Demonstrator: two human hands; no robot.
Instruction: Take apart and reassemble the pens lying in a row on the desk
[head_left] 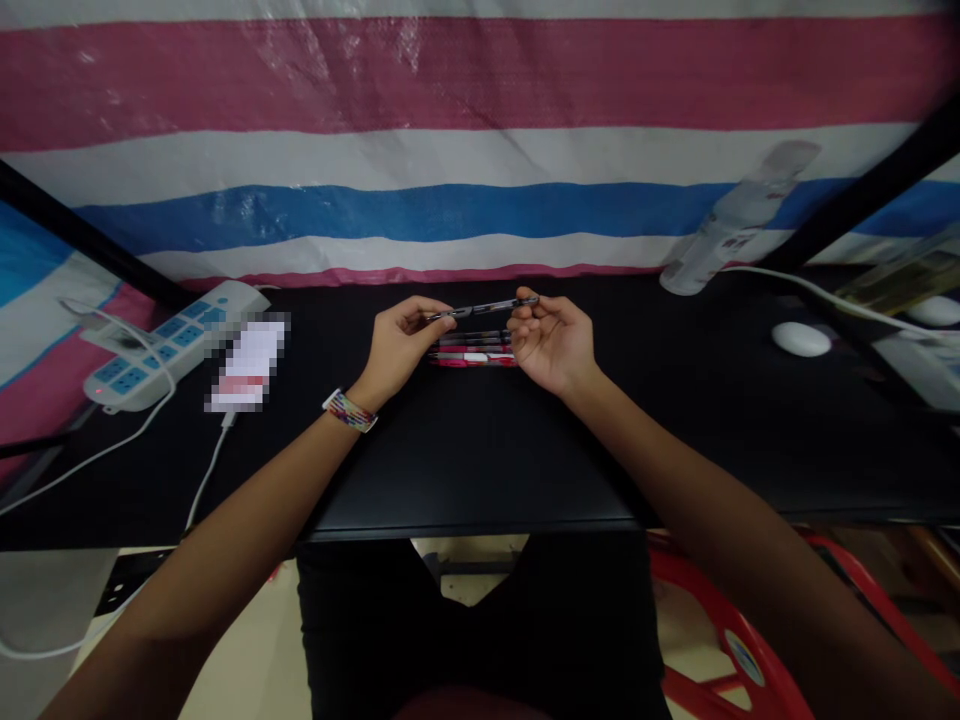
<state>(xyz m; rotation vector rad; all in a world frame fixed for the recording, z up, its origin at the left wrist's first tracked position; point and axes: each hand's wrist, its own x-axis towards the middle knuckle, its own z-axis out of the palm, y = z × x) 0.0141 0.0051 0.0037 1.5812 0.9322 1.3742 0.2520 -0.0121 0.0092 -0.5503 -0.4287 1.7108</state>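
Both my hands hold one thin dark pen point(482, 306) level above a black table point(465, 460). My left hand point(401, 343) pinches its left end, and a colourful band sits on that wrist. My right hand point(551, 338) pinches the right end with curled fingers. Just below the held pen, a few more pens point(472, 350), dark and red-and-white, lie side by side on the table between my hands.
A white power strip point(161, 345) with blue sockets and a cabled phone point(247, 365) lie at the left. A white bottle point(739, 220) leans against the striped tarp at the back right. A white mouse-like object point(801, 339) and cable lie right. A red chair point(739, 640) stands below.
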